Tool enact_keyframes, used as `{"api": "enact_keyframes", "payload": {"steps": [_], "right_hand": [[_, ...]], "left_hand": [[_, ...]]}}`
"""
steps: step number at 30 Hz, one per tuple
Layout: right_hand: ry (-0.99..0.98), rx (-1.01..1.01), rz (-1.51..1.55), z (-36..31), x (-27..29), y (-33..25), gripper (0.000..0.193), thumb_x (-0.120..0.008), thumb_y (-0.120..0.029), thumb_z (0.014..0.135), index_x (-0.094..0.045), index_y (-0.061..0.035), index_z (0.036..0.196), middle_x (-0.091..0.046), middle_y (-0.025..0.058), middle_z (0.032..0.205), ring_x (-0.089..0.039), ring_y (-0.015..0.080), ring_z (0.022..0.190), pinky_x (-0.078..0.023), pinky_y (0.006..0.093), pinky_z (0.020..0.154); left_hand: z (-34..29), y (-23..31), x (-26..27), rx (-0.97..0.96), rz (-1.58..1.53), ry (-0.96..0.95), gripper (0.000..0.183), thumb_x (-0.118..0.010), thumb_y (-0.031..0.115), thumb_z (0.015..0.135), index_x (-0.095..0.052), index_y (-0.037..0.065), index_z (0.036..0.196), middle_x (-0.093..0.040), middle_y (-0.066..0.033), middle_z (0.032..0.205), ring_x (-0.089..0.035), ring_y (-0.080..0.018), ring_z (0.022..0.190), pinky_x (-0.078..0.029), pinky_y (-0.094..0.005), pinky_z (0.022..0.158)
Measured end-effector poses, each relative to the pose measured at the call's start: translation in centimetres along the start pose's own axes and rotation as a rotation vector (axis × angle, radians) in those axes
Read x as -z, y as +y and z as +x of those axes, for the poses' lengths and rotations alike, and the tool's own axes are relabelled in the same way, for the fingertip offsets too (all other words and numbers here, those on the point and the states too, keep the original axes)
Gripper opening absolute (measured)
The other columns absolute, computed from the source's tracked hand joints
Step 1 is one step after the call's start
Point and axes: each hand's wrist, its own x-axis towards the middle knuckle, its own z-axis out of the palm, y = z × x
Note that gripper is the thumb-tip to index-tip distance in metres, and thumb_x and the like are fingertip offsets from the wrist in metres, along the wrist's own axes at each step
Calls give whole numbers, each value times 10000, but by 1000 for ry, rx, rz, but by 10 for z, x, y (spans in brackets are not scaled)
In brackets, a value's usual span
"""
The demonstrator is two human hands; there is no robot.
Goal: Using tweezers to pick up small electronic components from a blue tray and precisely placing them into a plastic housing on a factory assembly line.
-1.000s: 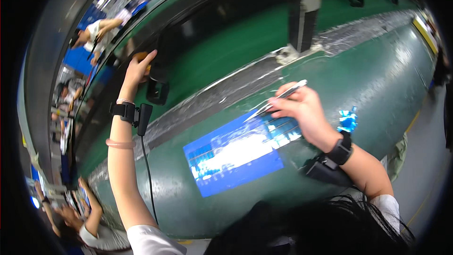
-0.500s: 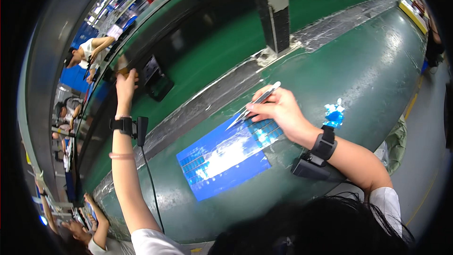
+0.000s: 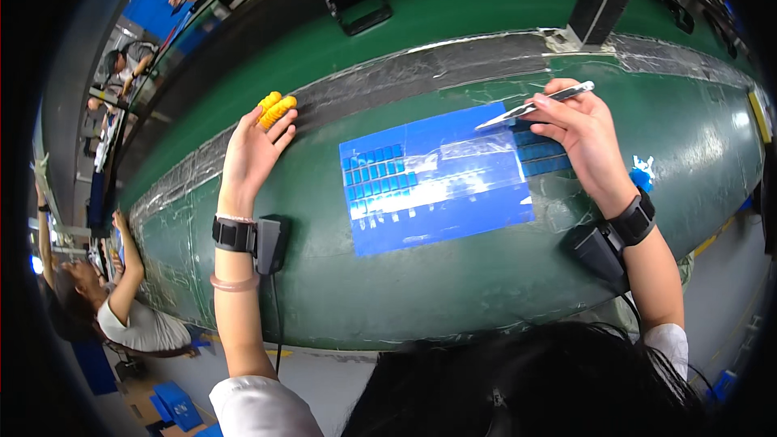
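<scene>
My left hand (image 3: 257, 146) is raised over the near green surface, its fingers curled round a yellow ribbed piece (image 3: 277, 110) that looks like two rounded lobes. Between the thumb and fingers of my right hand (image 3: 579, 125) is a pair of tweezers (image 3: 558, 99), its tips pointing left over the upper right part of a blue sheet (image 3: 445, 235). Rows of small blue rectangular stickers (image 3: 376, 170) cover the sheet's left side, with a glossy clear film across its middle. Another patch of blue rectangles (image 3: 541, 154) lies partly behind my right hand.
Beyond a taped dark strip (image 3: 421, 65) runs a green conveyor belt (image 3: 469, 12) carrying a black frame-like part (image 3: 356, 2). A metal post (image 3: 603, 4) rises at the back right. Crumpled blue-white scraps (image 3: 642, 172) lie right of my wrist. A co-worker (image 3: 137, 307) sits at the left.
My left hand has drawn back from over the belt, and the yellow piece now shows in it. The tweezers stay in my right hand. The whole view has shifted and turned.
</scene>
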Motion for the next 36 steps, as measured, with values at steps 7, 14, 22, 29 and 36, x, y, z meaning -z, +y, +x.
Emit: {"api": "enact_keyframes", "payload": {"steps": [7,14,22,29,36], "right_hand": [[17,-58,-26,-4,-5,1,173,-513,-73,726,-446,-20,877,-547,102,819,-549,168,762,-440,227,631],[20,-89,-70,-2,-1,5,154,-503,-80,737,-443,-40,873,-547,97,815,-549,160,755,-427,208,608],[20,-50,-35,-1,1,5,159,-492,-69,747,-439,-38,895,-547,96,826,-545,144,757,-433,218,638],[2,-39,-57,-4,-14,2,155,-501,5,721,-434,-16,860,-544,136,824,-543,164,741,-454,265,692],[-104,-103,-186,-15,-60,-2,130,-530,26,702,-470,29,817,-541,125,793,-575,192,679,-471,249,646]], "left_hand": [[1,-9,35,22,-158,-86,349,-409,139,781,-364,-54,1068,-417,-188,1066,-448,-229,937,-352,-309,838],[1,-13,35,-4,-144,-57,370,-417,134,783,-334,-79,1073,-409,-222,1056,-446,-243,933,-360,-301,832],[0,-11,33,17,-167,-38,363,-427,104,771,-342,-81,1071,-414,-201,1047,-454,-224,925,-358,-292,835],[1,-15,36,-5,-133,-71,369,-410,127,785,-334,-78,1083,-415,-200,1053,-456,-217,924,-362,-285,830],[2,-11,39,10,-118,-50,363,-397,108,788,-326,-79,1091,-398,-199,1075,-456,-210,932,-365,-274,833]]}}
